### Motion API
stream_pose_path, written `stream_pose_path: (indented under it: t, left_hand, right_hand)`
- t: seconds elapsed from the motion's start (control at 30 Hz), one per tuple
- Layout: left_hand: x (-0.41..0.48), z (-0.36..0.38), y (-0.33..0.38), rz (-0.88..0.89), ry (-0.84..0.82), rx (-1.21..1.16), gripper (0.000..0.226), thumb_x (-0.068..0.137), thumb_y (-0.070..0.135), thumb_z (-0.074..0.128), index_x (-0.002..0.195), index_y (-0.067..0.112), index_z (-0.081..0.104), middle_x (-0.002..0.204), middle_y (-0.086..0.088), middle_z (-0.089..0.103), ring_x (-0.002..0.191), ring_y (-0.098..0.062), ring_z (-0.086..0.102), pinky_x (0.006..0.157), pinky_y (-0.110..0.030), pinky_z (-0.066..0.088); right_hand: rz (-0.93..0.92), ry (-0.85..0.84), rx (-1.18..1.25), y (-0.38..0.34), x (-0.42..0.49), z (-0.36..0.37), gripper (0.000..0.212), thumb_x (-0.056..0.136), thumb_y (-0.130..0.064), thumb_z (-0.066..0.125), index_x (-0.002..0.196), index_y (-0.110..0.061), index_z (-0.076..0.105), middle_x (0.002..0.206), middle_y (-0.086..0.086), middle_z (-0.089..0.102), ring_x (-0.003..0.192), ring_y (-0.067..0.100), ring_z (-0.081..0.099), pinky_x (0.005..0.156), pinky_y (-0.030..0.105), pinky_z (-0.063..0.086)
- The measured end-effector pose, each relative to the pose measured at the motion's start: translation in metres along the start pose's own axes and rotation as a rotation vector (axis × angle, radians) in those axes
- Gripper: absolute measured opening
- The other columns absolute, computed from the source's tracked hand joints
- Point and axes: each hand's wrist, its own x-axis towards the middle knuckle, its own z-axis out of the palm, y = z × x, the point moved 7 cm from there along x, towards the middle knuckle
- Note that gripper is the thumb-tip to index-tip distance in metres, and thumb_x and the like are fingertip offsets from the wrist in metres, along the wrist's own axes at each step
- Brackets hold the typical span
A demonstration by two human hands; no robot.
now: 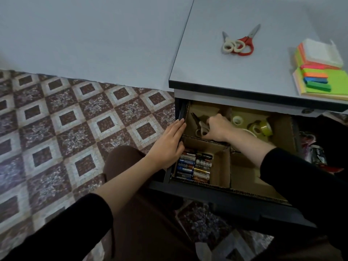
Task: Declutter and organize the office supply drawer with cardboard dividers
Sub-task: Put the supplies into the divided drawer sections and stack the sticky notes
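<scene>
In the drawer [222,197] — scissors [201,127] diagonal, tips far-left.

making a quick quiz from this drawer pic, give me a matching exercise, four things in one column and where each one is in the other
Things:
1 batteries
2 tape rolls
3 dark-bladed scissors
4 sticky notes

Places:
A on the desk top
B front-left compartment
C back-left compartment, gripped by the right hand
D back-right compartment

Pairs: 1-B, 2-D, 3-C, 4-A
</scene>
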Motion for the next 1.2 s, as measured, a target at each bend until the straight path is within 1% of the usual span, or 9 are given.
stream_pose_path:
  t: [0.23, 0.3, 0.4, 0.53, 0.6, 0.73, 0.87, 1.03, 1.2]
  left_hand:
    - [0.0, 0.0, 0.0, 0.001, 0.007, -0.002, 0.054, 0.097, 0.016, 0.04, 0.147, 0.006, 0.021, 0.156, -0.005, 0.015, 0.143, -0.015, 0.007, 0.113, -0.018, 0.001]
    - [0.0, 0.0, 0.001, -0.003, 0.0, 0.005, 0.055, 0.097, 0.016, 0.04, 0.147, 0.006, 0.02, 0.156, -0.005, 0.015, 0.143, -0.015, 0.006, 0.113, -0.018, 0.001]
    - [0.004, -0.004, 0.004, 0.004, -0.023, 0.062, 0.053, 0.097, 0.018, 0.04, 0.146, 0.005, 0.023, 0.155, -0.006, 0.018, 0.143, -0.017, 0.011, 0.112, -0.02, 0.005]
    - [0.013, -0.019, 0.006, 0.017, -0.026, 0.115, 0.042, 0.095, 0.018, 0.044, 0.136, 0.006, 0.045, 0.144, -0.007, 0.039, 0.133, -0.02, 0.033, 0.109, -0.028, 0.027]
    - [0.018, -0.028, 0.012, 0.037, -0.006, 0.124, 0.035, 0.094, 0.017, 0.047, 0.126, 0.008, 0.056, 0.134, -0.006, 0.05, 0.124, -0.02, 0.044, 0.103, -0.03, 0.037]
    - [0.034, -0.052, 0.032, 0.094, 0.023, 0.118, 0.026, 0.093, 0.017, 0.049, 0.113, 0.01, 0.065, 0.114, -0.003, 0.062, 0.104, -0.015, 0.056, 0.087, -0.023, 0.044]
    - [0.061, -0.084, 0.056, 0.15, 0.036, 0.133, 0.023, 0.093, 0.021, 0.052, 0.108, 0.013, 0.068, 0.101, 0.0, 0.066, 0.092, -0.012, 0.059, 0.082, -0.024, 0.048]
    - [0.112, -0.121, 0.072, 0.14, 0.152, 0.113, 0.027, 0.089, 0.028, 0.058, 0.113, 0.017, 0.064, 0.109, 0.003, 0.065, 0.097, -0.009, 0.057, 0.086, -0.023, 0.045]
    - [0.165, -0.129, 0.075, 0.088, 0.168, 0.116, 0.041, 0.089, 0.034, 0.056, 0.127, 0.019, 0.054, 0.129, 0.001, 0.053, 0.117, -0.014, 0.047, 0.098, -0.027, 0.036]
  right_hand:
    - [-0.022, 0.072, 0.08, -0.003, -0.005, -0.009, 0.051, 0.082, -0.027, 0.071, 0.124, -0.004, 0.055, 0.122, 0.015, 0.056, 0.106, 0.028, 0.058, 0.086, 0.032, 0.048]
    - [-0.046, 0.103, 0.114, -0.003, -0.009, -0.014, 0.04, 0.085, -0.023, 0.067, 0.12, -0.005, 0.059, 0.116, 0.014, 0.06, 0.1, 0.026, 0.06, 0.083, 0.031, 0.049]
    - [-0.093, 0.166, 0.165, -0.004, -0.019, -0.024, 0.011, 0.088, -0.012, 0.06, 0.097, -0.009, 0.067, 0.1, 0.01, 0.066, 0.085, 0.019, 0.06, 0.079, 0.032, 0.053]
    - [-0.156, 0.218, 0.259, -0.009, -0.037, -0.044, 0.014, 0.09, -0.009, 0.055, 0.088, -0.011, 0.069, 0.088, 0.002, 0.067, 0.079, 0.012, 0.059, 0.065, 0.018, 0.048]
    - [-0.191, 0.239, 0.308, -0.009, -0.047, -0.057, 0.014, 0.089, -0.011, 0.057, 0.087, -0.01, 0.071, 0.085, 0.0, 0.067, 0.077, 0.01, 0.059, 0.066, 0.017, 0.047]
    - [-0.209, 0.271, 0.417, 0.001, -0.06, -0.089, 0.011, 0.088, -0.014, 0.061, 0.085, -0.01, 0.07, 0.079, -0.004, 0.064, 0.072, 0.005, 0.056, 0.064, 0.009, 0.041]
    - [-0.126, 0.422, 0.417, 0.026, -0.057, -0.133, 0.012, 0.086, -0.016, 0.062, 0.079, -0.009, 0.07, 0.076, 0.0, 0.066, 0.073, 0.012, 0.058, 0.068, 0.021, 0.046]
    - [0.029, 0.564, 0.389, 0.052, -0.033, -0.179, 0.011, 0.082, -0.018, 0.064, 0.078, -0.009, 0.069, 0.086, 0.005, 0.068, 0.082, 0.018, 0.06, 0.072, 0.027, 0.045]
    - [0.084, 0.512, 0.337, 0.06, -0.006, -0.201, 0.023, 0.086, -0.008, 0.055, 0.104, -0.012, 0.07, 0.11, 0.008, 0.066, 0.101, 0.024, 0.059, 0.081, 0.027, 0.043]
